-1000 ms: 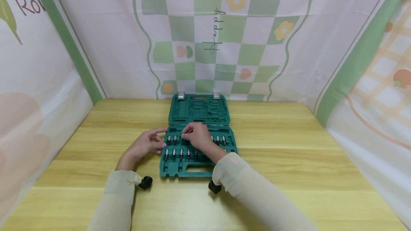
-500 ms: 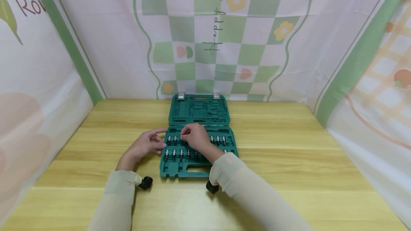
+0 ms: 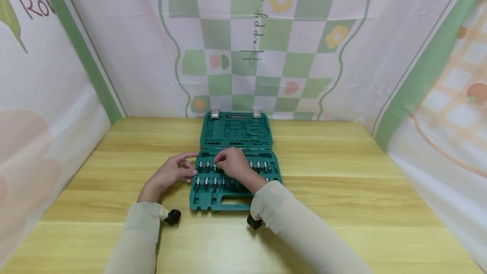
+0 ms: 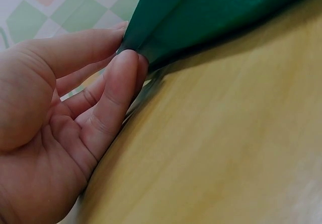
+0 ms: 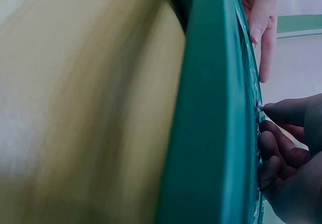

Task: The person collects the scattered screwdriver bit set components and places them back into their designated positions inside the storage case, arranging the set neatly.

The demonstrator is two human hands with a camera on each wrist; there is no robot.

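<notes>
Head view looks down from above; both wrist views sit close, sharing the green case (image 3: 236,168)

Two hands reach forward, close together.
The left hand (image 3: 173,172) has straight, easy fingers. The right hand (image 3: 233,163) curls its fingertips together in a pinch.

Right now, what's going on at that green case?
A person is working at an open green tool case that lies flat on a wooden table. The right hand reaches into the upper row of sockets and pinches one small socket with its fingertips. The left hand rests against the case's left edge, fingers touching it. Two rows of sockets sit in their slots; the lid half lies open behind.
</notes>
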